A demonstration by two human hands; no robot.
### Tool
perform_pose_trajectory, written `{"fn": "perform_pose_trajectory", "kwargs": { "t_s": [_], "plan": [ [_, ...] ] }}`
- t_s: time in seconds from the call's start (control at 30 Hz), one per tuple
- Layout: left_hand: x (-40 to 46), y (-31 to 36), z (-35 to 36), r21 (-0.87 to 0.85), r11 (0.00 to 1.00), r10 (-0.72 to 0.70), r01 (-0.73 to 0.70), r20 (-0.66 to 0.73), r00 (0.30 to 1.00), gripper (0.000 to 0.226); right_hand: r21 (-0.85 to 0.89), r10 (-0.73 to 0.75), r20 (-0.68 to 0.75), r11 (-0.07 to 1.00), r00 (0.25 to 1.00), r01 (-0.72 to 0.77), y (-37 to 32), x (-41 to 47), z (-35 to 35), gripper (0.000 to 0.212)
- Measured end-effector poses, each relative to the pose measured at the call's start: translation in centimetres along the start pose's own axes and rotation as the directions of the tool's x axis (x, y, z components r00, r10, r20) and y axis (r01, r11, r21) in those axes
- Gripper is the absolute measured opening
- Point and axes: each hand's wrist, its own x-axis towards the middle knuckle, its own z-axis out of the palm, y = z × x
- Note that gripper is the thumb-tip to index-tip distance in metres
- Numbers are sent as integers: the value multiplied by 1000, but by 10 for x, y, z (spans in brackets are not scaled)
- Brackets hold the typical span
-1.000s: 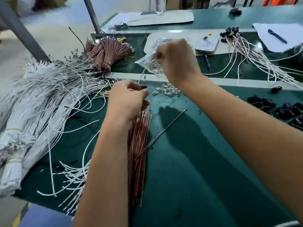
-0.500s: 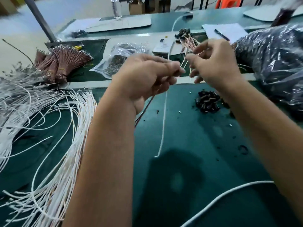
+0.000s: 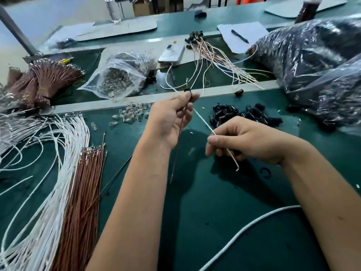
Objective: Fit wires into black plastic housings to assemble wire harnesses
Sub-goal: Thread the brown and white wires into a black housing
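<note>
- The left hand [image 3: 172, 118], raised above the green table [image 3: 224, 222] near frame centre, pinched a small black housing [image 3: 188, 90] between thumb and fingertips.
- A brown wire [image 3: 176, 151] hung from that grip toward 6 o'clock.
- The right hand [image 3: 248, 141], at 4 o'clock of the left, had its fingers curled round a white wire [image 3: 203, 122] that ran up to the housing.
- A pile of loose black housings [image 3: 244, 114] lay at 12 o'clock of the right hand.
- Bundled white wires [image 3: 48, 173] and brown wires [image 3: 82, 192] lay at 8 o'clock of the left hand.
- A clear bag [image 3: 117, 79] of small parts sat at 11 o'clock.
</note>
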Motion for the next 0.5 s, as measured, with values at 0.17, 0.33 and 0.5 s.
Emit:
{"fn": "perform_pose_trajectory", "kwargs": {
  "t_s": [0.17, 0.33, 0.5],
  "plan": [
    [-4, -10, -20, 51, 998, 31, -31, 12, 999, 10, 69, -15, 11, 998, 1000, 14, 4, 1, 0, 32],
    [-7, -10, -35, 101, 994, 38, -38, 0, 999, 8, 212, -29, 3, 977, 1000, 28, 7, 2, 1, 25],
    [-14, -9, -38, 268, 962, 34, -48, 56, 998, 7, 438, -13, -306, 886, 952, 153, 4, 10, 4, 39]
  ]
}}
